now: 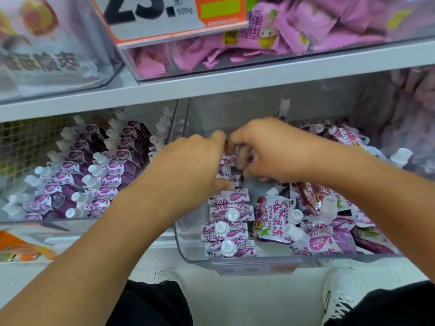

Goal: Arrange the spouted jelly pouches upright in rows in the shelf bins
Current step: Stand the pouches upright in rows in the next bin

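Note:
Purple-and-white spouted jelly pouches fill two clear shelf bins. In the right bin (188,252) a short upright row of pouches (229,228) stands at the front left, and loose pouches (313,222) lie in a heap to its right. My left hand (188,170) and my right hand (266,149) meet over the back end of that row, fingers curled on upright pouches (227,164) there. The hands hide most of what they pinch. The left bin holds neat upright rows of pouches (94,175).
A grey shelf board (211,83) runs just above the hands. On it sit bins of pink candy packets (294,31) and a price card (164,17). A wire mesh panel (26,147) closes the far left. My shoes and white floor (259,300) are below.

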Tool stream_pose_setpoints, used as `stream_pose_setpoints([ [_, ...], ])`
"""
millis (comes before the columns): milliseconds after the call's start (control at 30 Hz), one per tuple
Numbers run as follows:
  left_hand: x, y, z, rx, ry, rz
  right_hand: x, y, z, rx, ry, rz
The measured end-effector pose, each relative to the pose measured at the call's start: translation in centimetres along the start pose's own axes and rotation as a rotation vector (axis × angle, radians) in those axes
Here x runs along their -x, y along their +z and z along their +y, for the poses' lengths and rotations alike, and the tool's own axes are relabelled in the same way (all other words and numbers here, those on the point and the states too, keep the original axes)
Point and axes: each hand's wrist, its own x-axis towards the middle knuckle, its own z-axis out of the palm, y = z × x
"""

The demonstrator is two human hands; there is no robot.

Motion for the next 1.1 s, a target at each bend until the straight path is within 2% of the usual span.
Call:
stream_pose_setpoints([
  [100, -0.3, 0.6, 0.3, -0.074, 0.038, -0.016, 0.6, -1.1, 1.0, 0.307, 0.077, 0.188],
  [167, -0.6, 0.6, 0.5, -0.099, 0.059, -0.041, 0.4, -0.6, 1.1, 0.409, 0.093, 0.192],
  [233, -0.6, 0.5, 0.3, -0.110, 0.052, -0.100, 0.0, 0.4, 1.0, 0.452, 0.084, 0.126],
  [300, -0.5, 0.4, 0.1, -0.144, 0.052, -0.134, -0.3, 1.3, 0.8, 0.460, 0.084, 0.083],
  [367, -0.5, 0.7, -0.1, -0.192, 0.072, -0.081, -0.5, 1.6, 0.7, 0.472, 0.078, 0.086],
  [500, -0.8, 1.2, -0.5, -0.257, 0.087, -0.022, -0.9, 0.3, 1.7, 0.335, 0.068, 0.075],
  [600, -1.1, 1.4, -1.1, -0.180, 0.103, -0.014, -0.5, -1.2, 3.3, 0.295, 0.023, 0.077],
  [767, -1.3, 0.9, -1.1, -0.094, 0.123, -0.047, -0.7, -1.1, 5.1, 0.316, -0.048, 0.223],
  [933, -1.3, 0.5, -1.0, -0.058, 0.101, -0.068, -1.5, 0.9, 2.9, 0.297, -0.121, 0.143],
  [1033, -1.2, 1.0, -1.1, -0.054, 0.088, -0.032, -2.5, 1.7, 2.2, 0.395, -0.113, 0.201],
  [1100, -1.2, 1.2, -1.3, -0.027, 0.073, -0.024, -2.6, 0.8, 2.3, 0.355, -0.073, 0.190],
])
